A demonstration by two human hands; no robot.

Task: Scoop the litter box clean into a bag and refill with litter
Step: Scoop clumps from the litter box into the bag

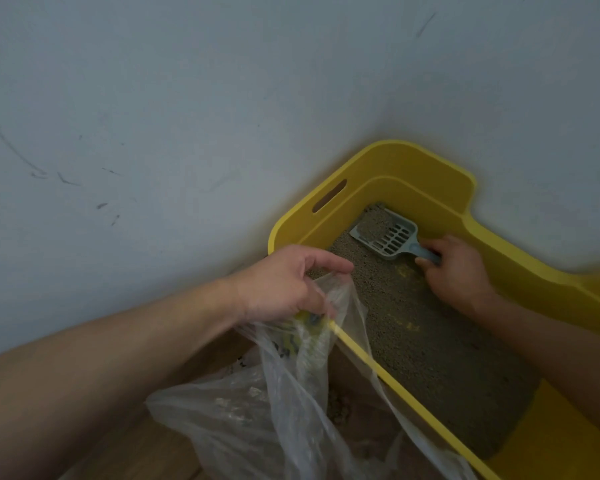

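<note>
A right hand [454, 271] grips a grey slotted scoop [385, 233] loaded with litter at the far corner of the yellow litter box [499, 261], while the left hand [284, 282] pinches a clear bag [257, 403] over the near rim; its sagging mouth risks spills.

home corner, scuffed pale wall [153, 116], wood floor [125, 445], yellow litter box [413, 168]

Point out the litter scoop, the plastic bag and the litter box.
litter scoop [394, 237], head view, slotted blade.
plastic bag [229, 407], head view, crumpled lower body.
litter box [413, 168], head view, yellow far wall.
</note>
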